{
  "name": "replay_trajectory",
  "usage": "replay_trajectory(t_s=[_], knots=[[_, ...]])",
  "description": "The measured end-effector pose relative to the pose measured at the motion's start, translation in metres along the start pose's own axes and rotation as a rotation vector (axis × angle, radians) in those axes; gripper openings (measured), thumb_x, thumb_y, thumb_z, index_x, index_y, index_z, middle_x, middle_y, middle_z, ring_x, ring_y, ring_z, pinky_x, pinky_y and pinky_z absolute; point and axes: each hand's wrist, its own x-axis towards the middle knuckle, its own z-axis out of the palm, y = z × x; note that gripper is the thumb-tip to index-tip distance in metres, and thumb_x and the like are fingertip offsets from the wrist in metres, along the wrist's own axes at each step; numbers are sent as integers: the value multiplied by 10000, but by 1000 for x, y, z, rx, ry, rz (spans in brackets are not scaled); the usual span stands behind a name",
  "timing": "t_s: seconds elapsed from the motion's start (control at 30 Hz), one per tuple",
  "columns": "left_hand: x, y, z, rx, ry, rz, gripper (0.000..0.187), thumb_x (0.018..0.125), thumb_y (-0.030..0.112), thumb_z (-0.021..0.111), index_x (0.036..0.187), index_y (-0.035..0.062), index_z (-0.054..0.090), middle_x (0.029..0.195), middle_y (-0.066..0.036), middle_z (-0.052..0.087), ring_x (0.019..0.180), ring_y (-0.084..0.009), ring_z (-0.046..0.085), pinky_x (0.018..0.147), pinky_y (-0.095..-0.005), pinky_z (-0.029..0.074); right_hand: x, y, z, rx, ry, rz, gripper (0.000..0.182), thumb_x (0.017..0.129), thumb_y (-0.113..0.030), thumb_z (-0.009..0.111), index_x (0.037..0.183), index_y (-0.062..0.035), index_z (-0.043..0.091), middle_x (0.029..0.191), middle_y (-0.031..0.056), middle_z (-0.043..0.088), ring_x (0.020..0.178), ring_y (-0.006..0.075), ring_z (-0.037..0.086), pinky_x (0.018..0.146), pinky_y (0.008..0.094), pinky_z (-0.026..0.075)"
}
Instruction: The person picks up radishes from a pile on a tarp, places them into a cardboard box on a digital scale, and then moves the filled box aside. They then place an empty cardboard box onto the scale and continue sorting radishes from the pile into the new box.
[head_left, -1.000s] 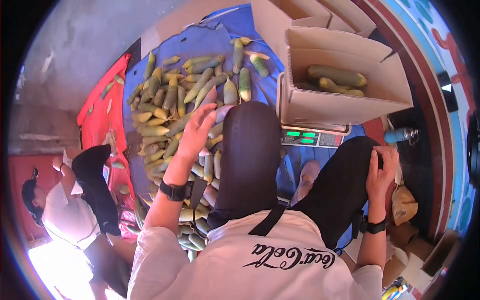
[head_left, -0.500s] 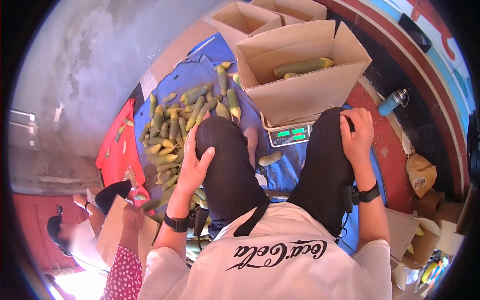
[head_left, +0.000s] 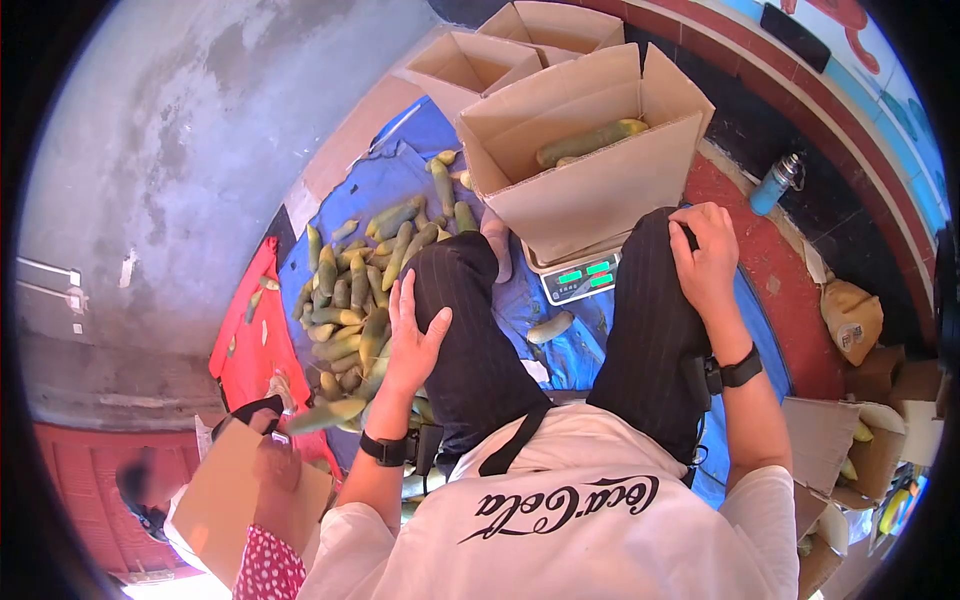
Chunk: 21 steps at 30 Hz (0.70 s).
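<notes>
My left hand (head_left: pixel 412 345) rests against the side of my left knee, thumb out and fingers stretched, holding nothing. Curved loosely over my right knee lies my right hand (head_left: pixel 708 255), also holding nothing. Left of my legs is a heap of long green vegetables (head_left: pixel 345 285) with yellowish ends, which look like green radishes. Between my knees stands a digital scale (head_left: pixel 580 283) with lit green displays. A tall cardboard box (head_left: pixel 590 200) sits on it, and a long green radish (head_left: pixel 592 142) shows inside. One small radish (head_left: pixel 550 327) lies on the blue sheet before the scale.
More cardboard boxes (head_left: pixel 470 62) stand behind the scale. A blue flask (head_left: pixel 775 185) and a tan bag (head_left: pixel 850 320) are at the right. At lower left, another person's hand (head_left: pixel 277 462) is by a box (head_left: pixel 215 490); a blurred radish (head_left: pixel 325 415) is nearby. Blue sheeting (head_left: pixel 520 310) covers the floor.
The view has shifted slightly. Both my hands stay at my knees. At lower left, the co-worker's arm and the box beside it appear lower in view.
</notes>
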Motion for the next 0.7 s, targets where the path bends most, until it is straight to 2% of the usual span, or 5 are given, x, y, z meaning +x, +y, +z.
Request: replay_trajectory(t_s=[0.3, 0.5, 0.7], knots=[[0, -1, 1, -20, 0, 29, 764, 837, 332, 639, 1435, 111, 217, 1447, -287, 148, 1359, -384, 176, 1093, -425, 201, -1, 0, -5, -34, -8, -1, 68, 756, -43, 625, 822, -35, 607, 817, 102, 564, 789, 294, 527, 699, 374, 429], [11, 12, 15, -1, -47, 136, 766, 826, 335, 652, 1429, 110, 238, 1447, -308, 123, 1366, -409, 137, 1090, -443, 198, -8, 3, -23, -107, 22, 28, 73, 754, -28, 619, 825, -33, 604, 822, 108, 565, 803, 297, 529, 705, 380, 428], [11, 7, 23, -24, -27, 84, 740, 822, 329, 658, 1416, 107, 276, 1458, -298, 99, 1370, -399, 132, 1089, -444, 202, -14, 8, -33, -135, 16, 36, 95, 746, -14, 615, 839, -30, 604, 835, 116, 567, 814, 303, 528, 718, 381, 427]])
